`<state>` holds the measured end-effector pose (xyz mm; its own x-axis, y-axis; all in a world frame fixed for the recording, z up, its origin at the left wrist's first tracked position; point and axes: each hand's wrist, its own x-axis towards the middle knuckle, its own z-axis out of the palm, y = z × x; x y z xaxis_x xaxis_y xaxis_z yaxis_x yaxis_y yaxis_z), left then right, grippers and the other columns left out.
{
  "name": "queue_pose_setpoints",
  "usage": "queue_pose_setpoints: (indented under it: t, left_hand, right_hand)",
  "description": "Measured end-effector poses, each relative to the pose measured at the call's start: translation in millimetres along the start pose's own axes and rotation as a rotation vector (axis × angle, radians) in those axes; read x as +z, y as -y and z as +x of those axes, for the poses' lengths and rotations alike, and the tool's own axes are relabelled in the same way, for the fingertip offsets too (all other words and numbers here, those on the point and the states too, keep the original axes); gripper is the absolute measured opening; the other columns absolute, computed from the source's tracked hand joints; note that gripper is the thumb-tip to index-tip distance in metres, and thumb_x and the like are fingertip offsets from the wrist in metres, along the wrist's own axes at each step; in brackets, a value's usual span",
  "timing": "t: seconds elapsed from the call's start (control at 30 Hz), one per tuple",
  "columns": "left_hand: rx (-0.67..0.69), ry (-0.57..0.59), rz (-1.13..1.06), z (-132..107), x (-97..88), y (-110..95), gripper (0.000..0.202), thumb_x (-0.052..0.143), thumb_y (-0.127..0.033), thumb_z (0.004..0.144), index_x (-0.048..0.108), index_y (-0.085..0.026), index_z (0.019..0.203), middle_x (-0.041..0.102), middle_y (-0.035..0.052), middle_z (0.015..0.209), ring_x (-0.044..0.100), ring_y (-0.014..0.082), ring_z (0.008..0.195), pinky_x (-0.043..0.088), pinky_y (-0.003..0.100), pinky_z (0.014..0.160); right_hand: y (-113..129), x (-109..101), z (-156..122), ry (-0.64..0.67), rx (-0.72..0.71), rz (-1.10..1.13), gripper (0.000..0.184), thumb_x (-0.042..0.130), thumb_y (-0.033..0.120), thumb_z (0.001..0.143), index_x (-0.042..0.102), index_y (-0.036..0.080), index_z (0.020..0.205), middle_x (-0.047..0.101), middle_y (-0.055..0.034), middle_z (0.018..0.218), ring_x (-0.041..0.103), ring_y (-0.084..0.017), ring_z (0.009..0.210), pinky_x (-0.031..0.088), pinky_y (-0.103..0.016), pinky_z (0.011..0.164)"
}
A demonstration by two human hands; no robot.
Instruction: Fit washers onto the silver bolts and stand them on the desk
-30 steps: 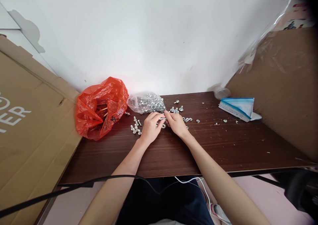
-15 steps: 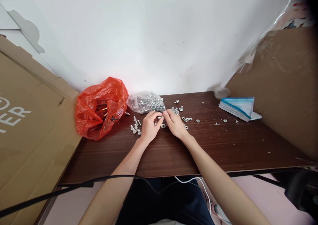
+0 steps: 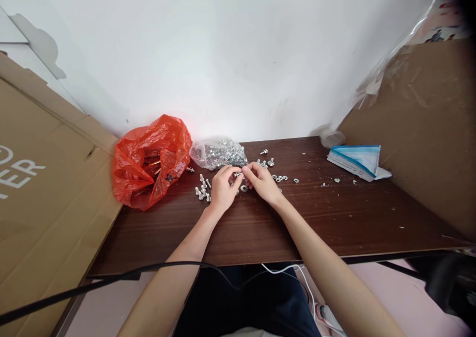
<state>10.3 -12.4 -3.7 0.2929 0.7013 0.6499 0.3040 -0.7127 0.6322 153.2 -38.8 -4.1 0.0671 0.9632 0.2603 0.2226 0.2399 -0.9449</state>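
At the far left of my view, a brown cardboard box [image 3: 44,188] leans in beside the dark wooden table [image 3: 253,237]. Next to it I see a red plastic bag [image 3: 152,163] on the table, its mouth open and some coppery things inside that I can't make out. Just right of that, against the wall [image 3: 238,59], lies a clear bag [image 3: 223,154] full of small metal parts. In front of it sits a loose cluster of bolts [image 3: 203,192], several standing on their heads.

Then come the hands, close together near the middle — the left hand [image 3: 224,185] pinches one end of a silvery bolt [image 3: 239,173] between thumb and fingers, and the right hand [image 3: 261,182] grips the other end with its fingertips. I find that bolt in the gap between the two hands, lying nearly level. A flat washer [image 3: 244,188] rests on the table just below it.

Past the right hand I see a few nuts [image 3: 280,178], with more upright bolts behind — and farther right, a blue-and-white packet [image 3: 355,162] near another cardboard box [image 3: 416,128].
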Motion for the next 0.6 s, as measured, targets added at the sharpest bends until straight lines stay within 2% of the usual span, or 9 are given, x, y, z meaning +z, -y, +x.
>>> queue_pose_setpoints:
  t: [0.17, 0.33, 0.6]
  left_hand:
    - [-0.016, -0.009, 0.006, 0.1, 0.0, 0.3, 0.005, 0.061, -0.017, 0.084, 0.065, -0.017, 0.087, 0.062, -0.0002, 0.077, 0.050, 0.0086, 0.060, 0.044, 0.021, 0.060]
    - [-0.030, -0.001, 0.016, 0.0, 0.3, 2.0, 0.006, 0.060, -0.018, 0.085, 0.065, -0.017, 0.087, 0.063, 0.0002, 0.077, 0.051, 0.0088, 0.060, 0.044, 0.021, 0.060]
    - [-0.048, -0.002, 0.030, -0.2, 0.9, 4.0, 0.006, 0.061, -0.017, 0.084, 0.066, -0.017, 0.087, 0.063, 0.0005, 0.078, 0.051, 0.0090, 0.060, 0.044, 0.021, 0.060]
  right_hand:
    - [2.3, -1.1, 0.6, -0.054, -0.020, 0.014, 0.035, 0.058, 0.054, 0.081, 0.058, 0.019, 0.079, 0.057, 0.0005, 0.066, 0.052, -0.013, 0.059, 0.044, -0.027, 0.057]
    - [4.3, -1.4, 1.1, -0.077, -0.039, 0.033, 0.033, 0.063, 0.051, 0.078, 0.063, 0.018, 0.082, 0.067, -0.0051, 0.081, 0.060, -0.016, 0.073, 0.049, -0.029, 0.065]
    - [5.2, -1.6, 0.7, -0.076, -0.008, 0.078, 0.032, 0.067, 0.047, 0.073, 0.065, 0.018, 0.086, 0.070, -0.0071, 0.087, 0.065, -0.019, 0.081, 0.051, -0.030, 0.066]
